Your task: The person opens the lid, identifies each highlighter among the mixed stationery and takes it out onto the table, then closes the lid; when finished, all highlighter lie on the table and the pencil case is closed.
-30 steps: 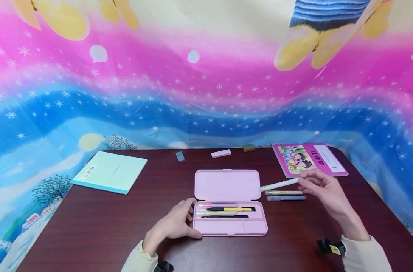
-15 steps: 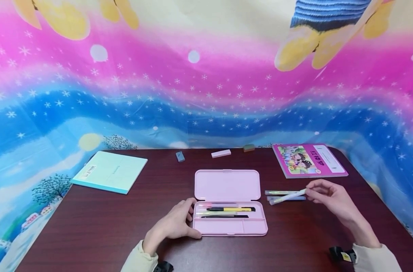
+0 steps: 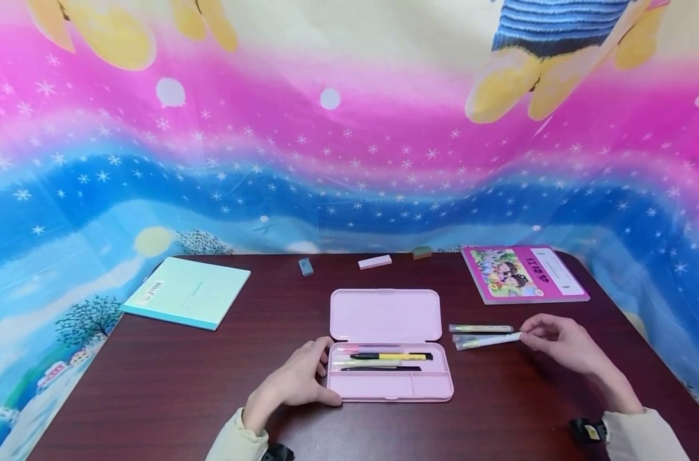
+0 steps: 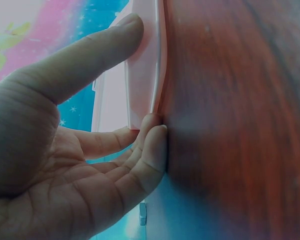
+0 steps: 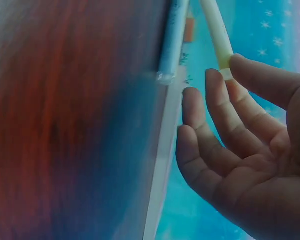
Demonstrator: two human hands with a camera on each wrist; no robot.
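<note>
An open pink pencil case (image 3: 384, 314) lies in the middle of the table, with several pens in its long compartment, a yellow-and-black pen (image 3: 392, 356) among them. My left hand (image 3: 294, 378) grips the case's left end, thumb along the front side and fingers curled at the left side; the left wrist view shows the thumb (image 4: 90, 60) against the pink wall. Right of the case, my right hand (image 3: 562, 342) pinches the end of a whitish pen (image 3: 488, 341) between thumb and fingertips. That pen is low over a bluish pen (image 5: 171, 45), beside another pen (image 3: 481, 328).
A mint-green notebook (image 3: 188, 292) lies at the left, and a pink picture-covered book (image 3: 525, 275) at the back right. Along the back edge are a blue eraser (image 3: 306, 267), a pale pink eraser (image 3: 375, 262) and a greenish-brown block (image 3: 421, 253).
My right hand has carried the whitish pen rightward and down, from beside the case's lid to low over the other pens. The left hand and case have stayed in place.
</note>
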